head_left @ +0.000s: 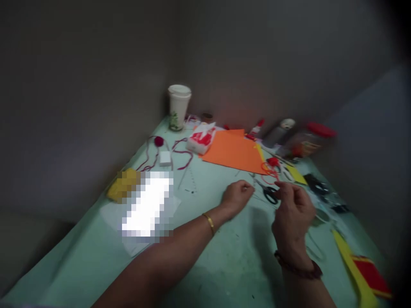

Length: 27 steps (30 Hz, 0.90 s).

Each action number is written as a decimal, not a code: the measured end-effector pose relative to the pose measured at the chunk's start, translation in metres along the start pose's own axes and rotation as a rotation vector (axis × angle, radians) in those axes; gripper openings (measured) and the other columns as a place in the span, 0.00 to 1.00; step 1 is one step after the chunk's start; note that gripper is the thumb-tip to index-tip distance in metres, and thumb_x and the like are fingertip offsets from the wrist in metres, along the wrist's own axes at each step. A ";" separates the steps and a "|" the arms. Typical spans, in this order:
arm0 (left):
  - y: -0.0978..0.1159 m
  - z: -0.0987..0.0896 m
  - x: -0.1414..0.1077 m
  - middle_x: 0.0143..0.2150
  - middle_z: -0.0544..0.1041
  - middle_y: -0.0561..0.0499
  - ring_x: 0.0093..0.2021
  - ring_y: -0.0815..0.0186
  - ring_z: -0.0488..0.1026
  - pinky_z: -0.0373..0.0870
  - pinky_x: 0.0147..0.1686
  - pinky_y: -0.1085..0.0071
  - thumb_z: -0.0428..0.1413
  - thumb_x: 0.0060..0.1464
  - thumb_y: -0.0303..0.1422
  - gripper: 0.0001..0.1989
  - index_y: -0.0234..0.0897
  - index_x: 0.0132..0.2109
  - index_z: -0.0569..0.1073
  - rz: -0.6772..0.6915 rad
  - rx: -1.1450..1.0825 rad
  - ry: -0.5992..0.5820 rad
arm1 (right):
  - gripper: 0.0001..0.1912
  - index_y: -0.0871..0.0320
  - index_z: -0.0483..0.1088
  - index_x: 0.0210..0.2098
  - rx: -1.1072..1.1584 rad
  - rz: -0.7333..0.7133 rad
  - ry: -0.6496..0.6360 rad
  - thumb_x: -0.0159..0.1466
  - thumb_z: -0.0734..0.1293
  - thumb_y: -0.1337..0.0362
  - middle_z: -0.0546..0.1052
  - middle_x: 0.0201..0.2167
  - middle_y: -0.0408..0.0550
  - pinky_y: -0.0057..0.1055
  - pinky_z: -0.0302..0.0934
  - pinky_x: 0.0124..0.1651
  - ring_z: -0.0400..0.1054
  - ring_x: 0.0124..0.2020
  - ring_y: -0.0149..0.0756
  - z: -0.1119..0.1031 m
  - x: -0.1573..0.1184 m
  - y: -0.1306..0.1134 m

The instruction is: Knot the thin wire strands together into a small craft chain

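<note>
My left hand (237,197) is closed over the middle of the table, thumb and fingers pinched together. Higher and to the right, my right hand (293,214) is also closed, its thumb and index fingertips meeting. What either pinch holds, if anything, is too small to make out. Between the hands lie black-handled scissors (270,195), partly hidden behind the right fingers. Just beyond the right fingertips is a tangle of red thread (270,170). Next to it sits a pair of white-handled scissors (285,172). A large orange sheet (236,149) lies farther back.
A green cloth (86,256) covers the table. At the back stand a lidded cup (179,107), a tissue pack (201,139) and a red-lidded jar (310,139). Dark red yarn (158,141) and a yellow bundle (123,186) lie left, a yellow strip (351,265) right. One bright patch is pixelated.
</note>
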State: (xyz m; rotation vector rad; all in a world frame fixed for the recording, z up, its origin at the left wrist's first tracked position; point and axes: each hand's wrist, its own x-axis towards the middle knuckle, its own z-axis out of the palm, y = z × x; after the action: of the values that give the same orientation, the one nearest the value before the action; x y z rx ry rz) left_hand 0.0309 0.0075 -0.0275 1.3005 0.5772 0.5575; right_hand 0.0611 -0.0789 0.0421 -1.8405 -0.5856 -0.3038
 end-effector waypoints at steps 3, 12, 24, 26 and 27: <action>0.000 -0.001 0.003 0.21 0.65 0.55 0.23 0.72 0.58 0.53 0.24 0.75 0.54 0.48 0.39 0.11 0.34 0.30 0.71 0.058 0.062 -0.037 | 0.18 0.62 0.73 0.34 0.144 0.285 -0.111 0.58 0.63 0.52 0.68 0.25 0.44 0.29 0.56 0.31 0.60 0.26 0.30 -0.002 0.026 0.035; 0.003 -0.005 -0.002 0.20 0.61 0.58 0.22 0.74 0.54 0.52 0.24 0.76 0.51 0.49 0.35 0.08 0.34 0.28 0.68 0.098 0.156 -0.046 | 0.11 0.61 0.72 0.24 0.428 0.411 -0.476 0.48 0.70 0.58 0.68 0.20 0.41 0.28 0.52 0.29 0.56 0.23 0.28 0.028 0.038 0.040; 0.007 -0.005 -0.007 0.25 0.65 0.55 0.25 0.73 0.57 0.56 0.27 0.76 0.52 0.52 0.38 0.11 0.33 0.32 0.69 0.094 0.057 -0.104 | 0.12 0.63 0.74 0.26 0.704 0.608 -0.496 0.47 0.72 0.60 0.70 0.22 0.42 0.26 0.52 0.28 0.56 0.22 0.25 0.027 0.041 0.040; 0.008 -0.005 -0.007 0.26 0.66 0.55 0.25 0.73 0.57 0.55 0.27 0.76 0.52 0.52 0.38 0.11 0.33 0.33 0.70 0.096 0.054 -0.097 | 0.12 0.63 0.74 0.27 0.710 0.606 -0.495 0.48 0.72 0.60 0.69 0.21 0.42 0.26 0.51 0.28 0.56 0.23 0.25 0.027 0.041 0.039; 0.008 -0.004 -0.008 0.26 0.66 0.55 0.25 0.74 0.57 0.55 0.27 0.76 0.53 0.51 0.37 0.10 0.33 0.33 0.70 0.093 0.053 -0.096 | 0.12 0.63 0.74 0.27 0.710 0.609 -0.493 0.48 0.72 0.60 0.69 0.21 0.42 0.26 0.51 0.28 0.56 0.23 0.25 0.027 0.042 0.039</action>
State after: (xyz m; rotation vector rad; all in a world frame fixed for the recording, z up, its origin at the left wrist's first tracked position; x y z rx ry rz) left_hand 0.0217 0.0070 -0.0194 1.4013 0.4569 0.5560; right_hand 0.1150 -0.0532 0.0208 -1.2942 -0.3592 0.7032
